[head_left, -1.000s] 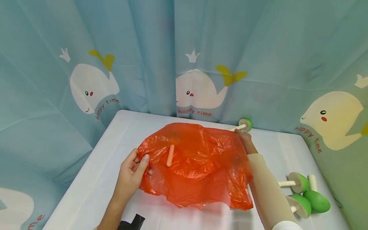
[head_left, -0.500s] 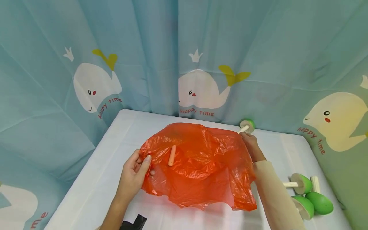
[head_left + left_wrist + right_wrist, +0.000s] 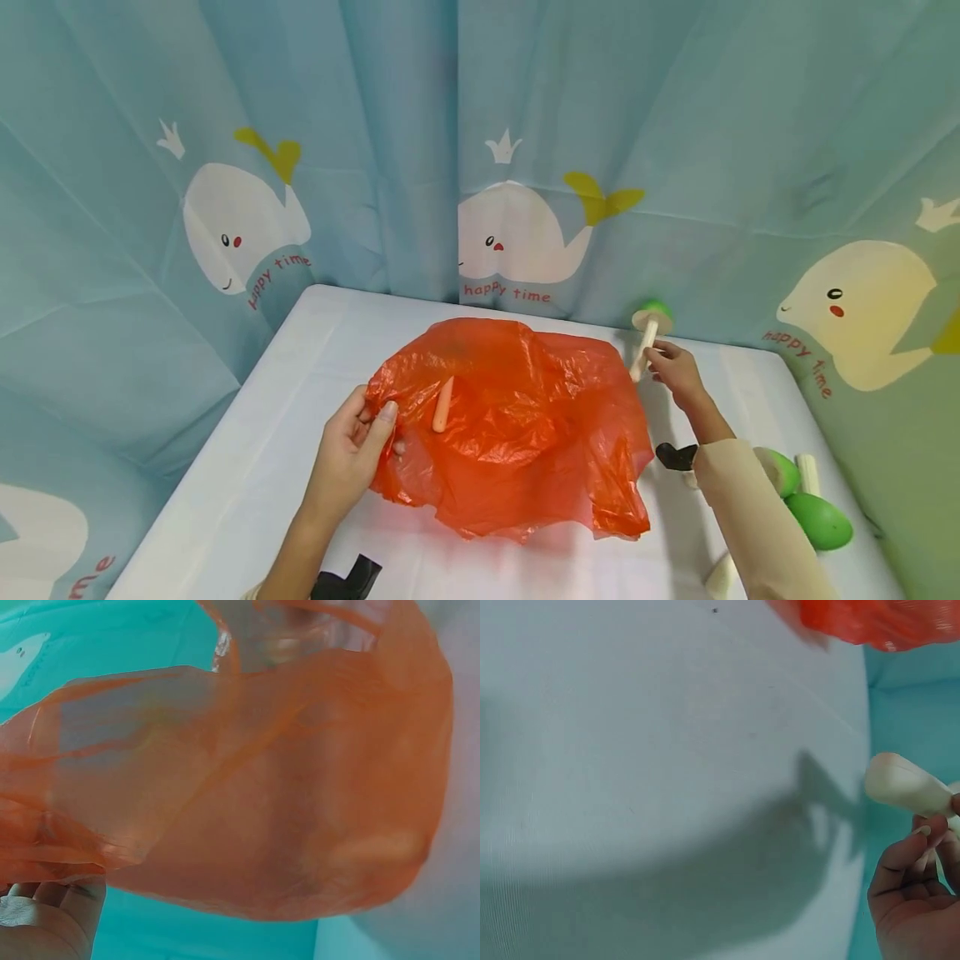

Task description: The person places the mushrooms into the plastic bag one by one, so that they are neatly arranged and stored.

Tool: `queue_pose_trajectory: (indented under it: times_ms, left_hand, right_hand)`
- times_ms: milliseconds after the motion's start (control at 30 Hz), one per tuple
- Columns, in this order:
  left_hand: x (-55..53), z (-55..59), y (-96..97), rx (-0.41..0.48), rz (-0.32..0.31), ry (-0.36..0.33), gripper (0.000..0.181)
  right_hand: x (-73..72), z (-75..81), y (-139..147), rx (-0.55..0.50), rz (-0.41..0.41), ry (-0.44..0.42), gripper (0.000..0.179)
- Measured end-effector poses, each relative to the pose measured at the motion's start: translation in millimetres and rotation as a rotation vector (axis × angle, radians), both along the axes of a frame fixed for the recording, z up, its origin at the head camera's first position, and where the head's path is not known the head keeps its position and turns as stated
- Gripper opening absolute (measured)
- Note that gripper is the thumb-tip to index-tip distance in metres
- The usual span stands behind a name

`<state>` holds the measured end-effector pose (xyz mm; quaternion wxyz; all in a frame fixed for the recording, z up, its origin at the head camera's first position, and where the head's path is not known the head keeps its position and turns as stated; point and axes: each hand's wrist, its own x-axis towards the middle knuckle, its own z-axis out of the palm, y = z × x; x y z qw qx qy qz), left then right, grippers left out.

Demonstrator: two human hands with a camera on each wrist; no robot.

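Three legible "happy time" captions [image 3: 507,293], red bag [image 3: 510,425]

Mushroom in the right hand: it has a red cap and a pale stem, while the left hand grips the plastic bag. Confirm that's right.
Not red: in the head view, the mushroom has a green cap. The right hand does hold its pale stem, and the left hand grips the plastic bag.

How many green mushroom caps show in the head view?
3: one green cap on the pale stem pinched by the right hand, two others beside its cream sleeve, which may hide more.
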<state>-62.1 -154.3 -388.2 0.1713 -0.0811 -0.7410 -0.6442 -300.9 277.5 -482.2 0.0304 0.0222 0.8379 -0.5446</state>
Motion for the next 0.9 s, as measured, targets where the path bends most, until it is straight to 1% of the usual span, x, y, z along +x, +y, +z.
queue_pose_trajectory:
  times_ms: [100,200,300,433,567,700,733,900]
  left_hand:
    - [-0.8,0.9,1.2,0.000,-0.007,0.006,0.021]
    - [-1.3,1.3,2.4,0.002,-0.023,0.017,0.021]
    - [-1.3,1.4,3.1,0.002,-0.035,0.024,0.021]
    - [-0.8,1.6,3.1,0.017,-0.044,0.021,0.021]
    - [-0.4,1.9,3.2,0.019,-0.046,0.025,0.020]
    - [-0.3,1.0,2.8,0.014,-0.040,0.030,0.021]
    - [-0.3,0.4,2.7,0.015,-0.038,0.030,0.021]
    - [-0.7,-1.9,4.8,0.025,-0.043,0.032,0.021]
  right_hand:
    - [6.6,10.7,3.9,0.030,0.023,0.057,0.047]
    - [15.3,23.7,5.3,0.051,0.040,0.095,0.047]
    - [25.7,39.1,1.9,0.044,0.061,0.137,0.045]
    - [39.1,60.0,-6.5,0.017,0.088,0.227,0.039]
    - [49.2,74.7,-10.9,0.005,0.081,0.321,0.039]
    - [58.3,88.6,-22.8,0.025,0.080,0.404,0.039]
    - [63.4,95.6,-29.0,0.034,0.083,0.420,0.037]
    - [81.8,115.6,-45.5,0.094,0.101,0.489,0.032]
